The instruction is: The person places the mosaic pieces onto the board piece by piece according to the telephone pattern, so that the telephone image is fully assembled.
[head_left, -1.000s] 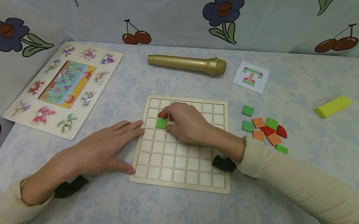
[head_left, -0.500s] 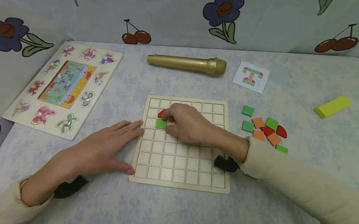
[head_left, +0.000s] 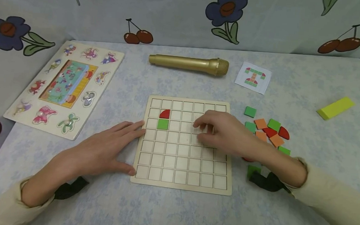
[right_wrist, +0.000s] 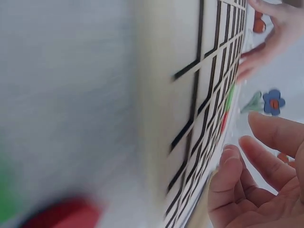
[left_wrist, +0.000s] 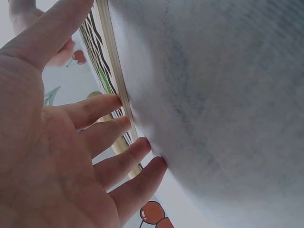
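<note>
A wooden grid board (head_left: 181, 188) lies on the table. In its upper left, a red quarter-circle tile (head_left: 165, 114) sits in a cell directly above a green square tile (head_left: 162, 124). My left hand (head_left: 103, 152) rests by the board's left edge with fingers spread, fingertips touching the edge; the left wrist view shows those fingertips (left_wrist: 114, 100) against the board's side. Over the right part of the grid hovers my right hand (head_left: 225, 132), its fingers loosely bent and apart from the thumb. Nothing is between them in the right wrist view.
Loose tiles, including an orange square (head_left: 260, 123) and a red quarter-circle (head_left: 284, 133), lie right of the board, some beneath the right forearm. Behind are a gold microphone (head_left: 186, 64) and a pattern card (head_left: 253, 77). A yellow block (head_left: 335, 108) is far right, a peg puzzle (head_left: 64, 88) left.
My right hand has drawn away from the red tile and moved right across the board, uncovering both tiles fully. The left hand stays in place.
</note>
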`<state>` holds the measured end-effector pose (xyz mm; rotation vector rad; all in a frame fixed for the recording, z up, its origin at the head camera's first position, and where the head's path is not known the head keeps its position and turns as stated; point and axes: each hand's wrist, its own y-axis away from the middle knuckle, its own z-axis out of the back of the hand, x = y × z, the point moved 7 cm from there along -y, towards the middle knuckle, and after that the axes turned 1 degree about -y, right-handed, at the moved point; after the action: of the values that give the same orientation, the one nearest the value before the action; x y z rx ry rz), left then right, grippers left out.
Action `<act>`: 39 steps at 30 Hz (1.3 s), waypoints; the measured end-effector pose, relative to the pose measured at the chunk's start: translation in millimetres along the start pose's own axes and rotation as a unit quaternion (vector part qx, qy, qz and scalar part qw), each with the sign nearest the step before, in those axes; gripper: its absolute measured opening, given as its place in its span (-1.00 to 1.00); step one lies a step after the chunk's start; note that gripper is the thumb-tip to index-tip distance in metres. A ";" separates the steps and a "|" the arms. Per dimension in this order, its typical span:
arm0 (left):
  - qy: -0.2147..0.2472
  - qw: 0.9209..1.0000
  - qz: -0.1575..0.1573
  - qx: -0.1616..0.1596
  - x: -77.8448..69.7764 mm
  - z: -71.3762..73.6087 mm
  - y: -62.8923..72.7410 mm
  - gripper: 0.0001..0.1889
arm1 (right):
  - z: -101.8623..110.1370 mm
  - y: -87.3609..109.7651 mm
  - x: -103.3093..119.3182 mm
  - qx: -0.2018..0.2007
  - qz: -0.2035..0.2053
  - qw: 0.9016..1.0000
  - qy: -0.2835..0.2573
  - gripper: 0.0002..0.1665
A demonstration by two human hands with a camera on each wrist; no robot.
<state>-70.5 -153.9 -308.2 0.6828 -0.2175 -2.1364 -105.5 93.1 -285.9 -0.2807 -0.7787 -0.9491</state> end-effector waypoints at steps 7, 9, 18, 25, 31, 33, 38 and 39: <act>-0.004 1.000 0.004 0.002 1.2 0.2 0.4 0.10 | 32.6 43.7 -34.0 -0.056 -0.036 0.998 0.005 -0.73; -0.006 1.000 0.003 0.002 1.2 0.4 0.2 0.11 | 40.1 52.1 -43.4 -0.076 -0.040 0.996 0.036 -0.73; -0.004 1.000 0.005 0.004 1.3 1.9 0.5 0.10 | 55.3 68.5 -74.7 -0.103 -0.074 0.983 0.133 -0.69; -0.001 1.000 0.009 0.004 2.5 0.0 0.5 0.10 | 51.9 66.2 -83.8 -0.067 -0.110 0.981 0.143 -0.64; -0.005 1.000 0.004 0.000 2.4 -0.4 0.7 0.10 | 52.2 66.9 -88.5 -0.063 -0.125 0.981 0.136 -0.64; -0.006 1.000 0.004 0.000 2.3 -0.5 0.6 0.10 | 52.6 67.1 -89.2 -0.063 -0.127 0.980 0.136 -0.65; -0.006 1.000 0.004 0.001 1.7 -0.7 0.1 0.10 | 52.9 67.0 -88.2 -0.068 -0.121 0.981 0.138 -0.65; -0.006 1.000 0.004 0.001 1.6 -0.7 0.1 0.10 | 52.9 66.8 -86.9 -0.071 -0.115 0.981 0.138 -0.65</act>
<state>-70.8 -155.2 -309.3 0.6696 -0.2282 -2.1331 -105.8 213.6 -302.8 -0.1788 -0.4946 -1.2346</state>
